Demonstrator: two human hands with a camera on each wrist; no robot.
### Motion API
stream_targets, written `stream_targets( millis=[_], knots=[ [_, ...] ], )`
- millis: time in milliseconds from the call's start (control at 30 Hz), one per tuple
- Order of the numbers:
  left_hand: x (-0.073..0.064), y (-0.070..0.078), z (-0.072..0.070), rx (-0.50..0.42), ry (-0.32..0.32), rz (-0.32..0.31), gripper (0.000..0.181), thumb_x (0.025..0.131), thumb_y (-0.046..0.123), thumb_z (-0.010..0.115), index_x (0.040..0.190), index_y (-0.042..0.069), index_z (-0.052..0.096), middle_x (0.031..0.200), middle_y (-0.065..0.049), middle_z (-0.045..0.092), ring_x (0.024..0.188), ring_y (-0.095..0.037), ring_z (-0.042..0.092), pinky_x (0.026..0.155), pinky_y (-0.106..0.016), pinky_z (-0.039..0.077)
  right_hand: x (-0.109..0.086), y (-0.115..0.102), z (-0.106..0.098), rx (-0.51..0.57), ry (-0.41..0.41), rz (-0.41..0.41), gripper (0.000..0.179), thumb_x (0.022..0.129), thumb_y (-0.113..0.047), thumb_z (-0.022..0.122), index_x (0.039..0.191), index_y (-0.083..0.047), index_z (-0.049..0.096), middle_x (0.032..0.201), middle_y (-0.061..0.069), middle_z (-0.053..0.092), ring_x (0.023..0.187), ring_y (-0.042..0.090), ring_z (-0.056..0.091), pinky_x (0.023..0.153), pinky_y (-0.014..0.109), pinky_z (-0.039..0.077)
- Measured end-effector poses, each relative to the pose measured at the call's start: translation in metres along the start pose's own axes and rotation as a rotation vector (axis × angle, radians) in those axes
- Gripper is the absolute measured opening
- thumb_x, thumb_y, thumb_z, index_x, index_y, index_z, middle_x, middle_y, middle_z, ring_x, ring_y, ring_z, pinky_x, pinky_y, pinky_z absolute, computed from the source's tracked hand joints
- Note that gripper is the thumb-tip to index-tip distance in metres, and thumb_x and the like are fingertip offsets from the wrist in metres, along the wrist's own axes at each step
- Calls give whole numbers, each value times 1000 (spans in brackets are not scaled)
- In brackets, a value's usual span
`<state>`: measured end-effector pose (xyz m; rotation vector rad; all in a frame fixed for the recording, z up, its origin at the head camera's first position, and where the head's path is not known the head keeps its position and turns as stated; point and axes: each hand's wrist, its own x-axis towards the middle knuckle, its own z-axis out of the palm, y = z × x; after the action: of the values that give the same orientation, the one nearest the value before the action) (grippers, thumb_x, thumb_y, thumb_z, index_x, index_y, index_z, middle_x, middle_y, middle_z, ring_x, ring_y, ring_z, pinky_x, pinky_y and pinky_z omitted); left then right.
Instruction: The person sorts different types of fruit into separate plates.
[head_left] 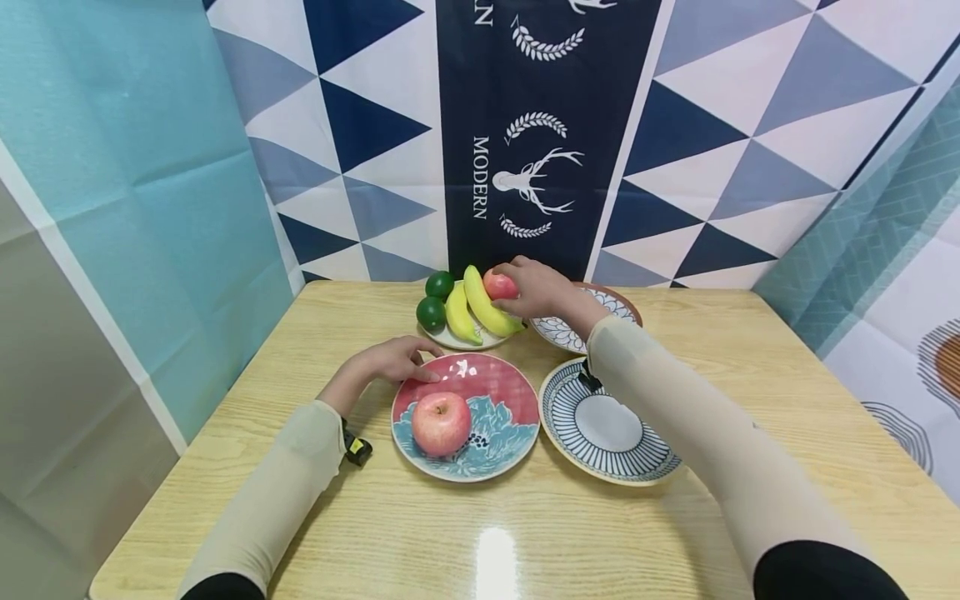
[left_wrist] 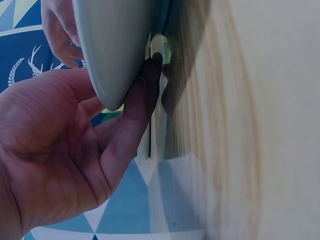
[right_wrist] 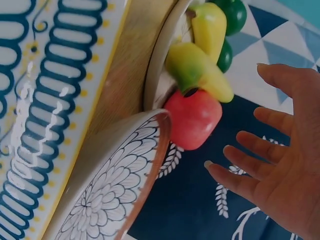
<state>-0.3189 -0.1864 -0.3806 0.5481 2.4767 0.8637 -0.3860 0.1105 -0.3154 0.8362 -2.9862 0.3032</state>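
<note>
My left hand [head_left: 392,360] grips the left rim of a red and blue flower-patterned plate [head_left: 491,377], thumb over the edge and fingers under it in the left wrist view. A pink-red apple [head_left: 441,425] rests on this plate. My right hand [head_left: 546,290] is over the back fruit plate [head_left: 447,339], beside a second red apple [head_left: 498,285]. In the right wrist view its fingers are spread, with a gap between them and that apple [right_wrist: 194,121]. Two bananas [head_left: 489,308] and two dark green round fruits [head_left: 431,314] share the fruit plate.
Right of the flower plate lies a blue-striped plate [head_left: 609,425], partly under my right forearm. Behind it stands a brown-rimmed plate with a petal pattern [head_left: 621,307], partly hidden by my right arm. A patterned cloth [head_left: 378,175] hangs behind the wooden table [head_left: 405,533].
</note>
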Motion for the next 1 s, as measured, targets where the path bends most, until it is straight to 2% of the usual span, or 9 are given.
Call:
stream_targets(
  millis=[200,433,567,767,1000],
  knots=[
    [0,-1,-1,-1,1,-2,44,99,25,76,140,11,65,116,-13,68,100,-27,61,82,-33,53,11,7,3,19,-16,60,67,96,-42,73,154,-15,52,136,15,54,115,34,55,101,50,52],
    [1,-3,0,-4,1,0,43,100,25,76,139,11,65,113,-12,67,99,-27,59,81,-33,51,19,18,11,16,41,63,66,96,-39,71,154,-13,51,140,18,52,118,36,54,105,51,47],
    [1,-2,1,-1,1,-5,43,100,26,76,139,11,66,115,-12,67,100,-27,60,84,-34,51,24,23,15,37,39,72,65,98,-38,68,154,-13,50,143,19,51,121,36,53,108,52,46],
    [-1,-2,0,-6,6,-11,44,99,26,76,139,11,66,114,-11,67,99,-27,60,83,-34,52,29,23,18,61,36,93,66,98,-40,69,155,-14,50,143,18,51,123,36,52,111,54,45],
    [1,-2,1,-11,3,-10,44,99,26,77,139,12,66,114,-10,67,100,-26,59,84,-35,51,33,21,20,78,12,154,71,99,-43,68,160,-15,44,149,18,47,127,37,49,114,58,43]
  ],
)
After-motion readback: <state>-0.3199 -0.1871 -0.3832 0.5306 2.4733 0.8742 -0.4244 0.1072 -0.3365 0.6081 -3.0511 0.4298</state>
